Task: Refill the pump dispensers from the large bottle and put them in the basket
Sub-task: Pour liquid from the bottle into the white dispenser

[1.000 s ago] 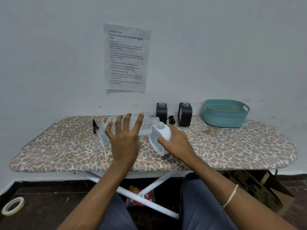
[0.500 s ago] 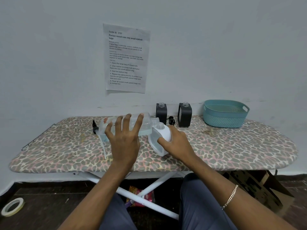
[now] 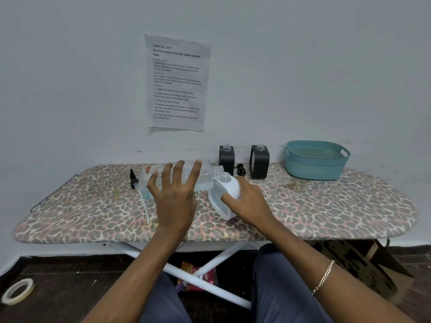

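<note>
Little has changed over the last second: the left hand (image 3: pixel 173 201) still holds the large clear bottle (image 3: pixel 179 176) tipped almost flat, fingers spread and wrapped over its side, its open neck resting against the mouth of the white dispenser (image 3: pixel 225 197). The right hand (image 3: pixel 249 201) keeps its grip closed around that dispenser, which leans toward the bottle on the leopard-print ironing-board surface (image 3: pixel 326 206). The pose has barely shifted, so the pour appears to be under way rather than starting or ending; whether liquid is actually passing between the necks cannot be made out. Pale blue liquid pools along the lower side of the bottle. Two black dispensers (image 3: pixel 226 159) (image 3: pixel 259 162) stand uncapped near the wall, just behind the hands, with a black pump head (image 3: pixel 240 170) lying between them and another pump with its tube (image 3: pixel 134 179) left of the bottle. The teal basket (image 3: pixel 314 169) at the right holds nothing visible, so most of the task seems to remain.
</note>
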